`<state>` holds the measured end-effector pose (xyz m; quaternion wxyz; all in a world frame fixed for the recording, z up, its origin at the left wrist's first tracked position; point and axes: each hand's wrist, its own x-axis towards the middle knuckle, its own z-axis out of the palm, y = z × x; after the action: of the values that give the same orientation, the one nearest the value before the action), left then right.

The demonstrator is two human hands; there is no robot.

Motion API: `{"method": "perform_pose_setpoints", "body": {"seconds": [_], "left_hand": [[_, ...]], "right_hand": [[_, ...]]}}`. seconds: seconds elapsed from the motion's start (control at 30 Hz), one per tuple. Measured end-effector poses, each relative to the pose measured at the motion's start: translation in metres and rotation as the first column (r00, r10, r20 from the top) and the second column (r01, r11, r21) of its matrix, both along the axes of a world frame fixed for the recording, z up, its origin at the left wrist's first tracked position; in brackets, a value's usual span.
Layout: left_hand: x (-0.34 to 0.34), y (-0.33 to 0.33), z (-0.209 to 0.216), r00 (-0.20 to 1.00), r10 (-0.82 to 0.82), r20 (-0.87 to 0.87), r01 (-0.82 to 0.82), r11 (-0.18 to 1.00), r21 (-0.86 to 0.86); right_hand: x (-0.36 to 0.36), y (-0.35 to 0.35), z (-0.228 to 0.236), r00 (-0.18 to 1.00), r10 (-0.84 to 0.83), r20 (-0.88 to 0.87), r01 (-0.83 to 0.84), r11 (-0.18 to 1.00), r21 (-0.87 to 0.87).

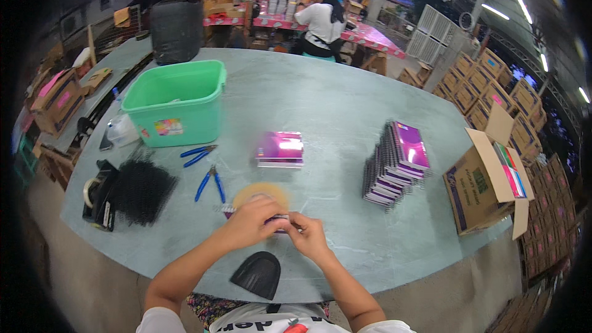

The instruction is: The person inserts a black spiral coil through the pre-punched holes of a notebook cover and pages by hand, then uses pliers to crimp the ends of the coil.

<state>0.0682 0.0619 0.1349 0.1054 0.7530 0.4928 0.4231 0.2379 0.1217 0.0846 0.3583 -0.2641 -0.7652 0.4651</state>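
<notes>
My left hand (251,219) and my right hand (308,236) meet near the table's front edge, both with bent fingers. Between them they grip a small purple notebook (229,214), mostly covered by the hands. A pale spiral end sticks out at its left. Just behind it lies a round tan disc (271,190), partly hidden by my left hand. Beyond the disc, a short stack of purple notebooks (280,148) rests on the table. Two blue-handled cutters (198,155) lie left of that stack. A black rounded pad (259,274) sits close to my body.
At the left stand a green bin (185,114), a heap of black coils (145,186) and a black tape dispenser (102,196). A tall stack of spiral notebooks (398,163) and an open cardboard box (478,188) occupy the right. Another person (322,24) sits beyond the table.
</notes>
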Motion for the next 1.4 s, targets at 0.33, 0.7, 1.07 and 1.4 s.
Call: {"method": "perform_pose_setpoints", "body": {"seconds": [0.33, 0.7, 1.07, 1.4], "left_hand": [[0.015, 0.006, 0.007, 0.984, 0.016, 0.177, -0.012, 1.0, -0.02], [0.016, -0.009, 0.036, 0.952, 0.291, -0.097, -0.253, 0.924, 0.285], [-0.001, -0.011, -0.007, 0.962, 0.262, 0.07, -0.27, 0.954, 0.134], [-0.027, -0.028, -0.024, 0.953, 0.29, 0.085, -0.295, 0.954, 0.05]], "right_hand": [[0.015, 0.008, 0.031, 0.99, -0.048, 0.134, 0.026, 0.987, 0.156], [0.062, 0.046, 0.097, 0.942, -0.335, 0.023, 0.241, 0.721, 0.649], [0.17, 0.137, 0.109, 0.637, -0.763, 0.109, 0.39, 0.442, 0.808], [0.167, 0.131, 0.136, 0.67, -0.714, 0.206, 0.263, 0.487, 0.833]]}}
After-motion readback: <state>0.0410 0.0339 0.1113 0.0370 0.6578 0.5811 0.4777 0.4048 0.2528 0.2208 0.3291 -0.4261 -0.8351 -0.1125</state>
